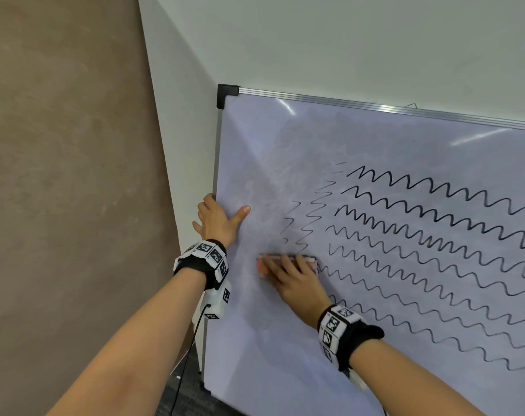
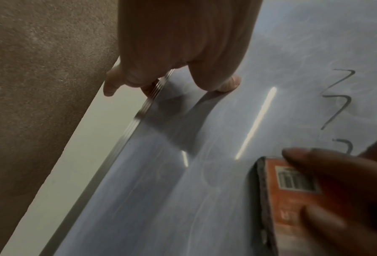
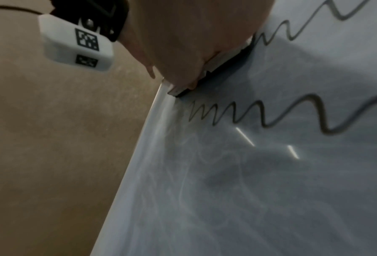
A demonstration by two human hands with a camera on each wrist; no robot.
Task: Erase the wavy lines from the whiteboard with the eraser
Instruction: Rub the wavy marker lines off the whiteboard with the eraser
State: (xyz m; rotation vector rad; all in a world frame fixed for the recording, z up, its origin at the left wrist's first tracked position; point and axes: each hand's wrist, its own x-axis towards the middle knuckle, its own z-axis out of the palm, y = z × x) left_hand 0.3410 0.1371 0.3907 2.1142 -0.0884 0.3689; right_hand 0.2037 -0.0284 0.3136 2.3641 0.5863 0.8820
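The whiteboard [image 1: 375, 139] leans against a white wall, with several black wavy lines [image 1: 435, 229] across its right part. Its left part is wiped and smeary, with faint vertical zigzag remnants [image 1: 309, 214]. My right hand [image 1: 297, 280] grips the orange eraser [image 1: 262, 267] and presses it flat on the board, just left of the lines' starts. In the left wrist view the eraser [image 2: 292, 199] shows a barcode label and dark felt. My left hand [image 1: 219, 220] holds the board's left frame edge [image 2: 126, 131], thumb [image 2: 229, 84] on the front.
A brown wall [image 1: 60, 175] stands left of the board. A black cable [image 1: 189, 355] hangs from the left wrist camera [image 3: 73, 45]. Dark floor [image 1: 189, 397] shows below the board's lower left corner.
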